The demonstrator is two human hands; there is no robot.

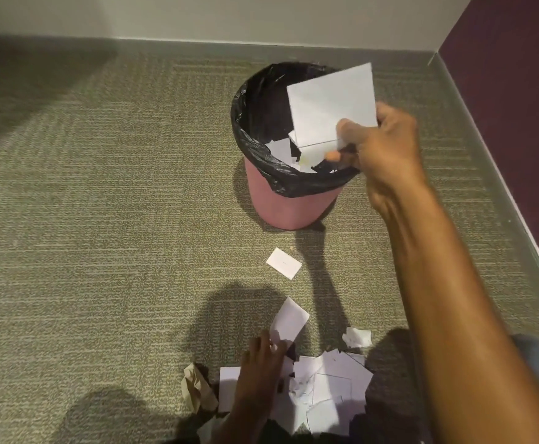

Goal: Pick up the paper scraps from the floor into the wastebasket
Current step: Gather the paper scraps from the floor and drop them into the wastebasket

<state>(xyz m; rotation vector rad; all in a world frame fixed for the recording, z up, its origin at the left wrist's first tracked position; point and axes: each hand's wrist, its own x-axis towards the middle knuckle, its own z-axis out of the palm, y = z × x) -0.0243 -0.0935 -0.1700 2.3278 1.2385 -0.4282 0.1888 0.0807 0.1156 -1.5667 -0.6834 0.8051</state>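
Some scraps already lie in the pink wastebasket (289,203). Right hand (386,152) pinches a white sheet (332,100) over it. Left hand (261,370) pinches a scrap (289,320) at the near pile (329,389); most remains.

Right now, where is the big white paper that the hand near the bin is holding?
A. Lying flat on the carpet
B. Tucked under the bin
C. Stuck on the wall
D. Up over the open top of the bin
D: the right hand pinches the big white paper above the open, black-lined mouth of the pink wastebasket, not yet let go, while other scraps already lie inside.
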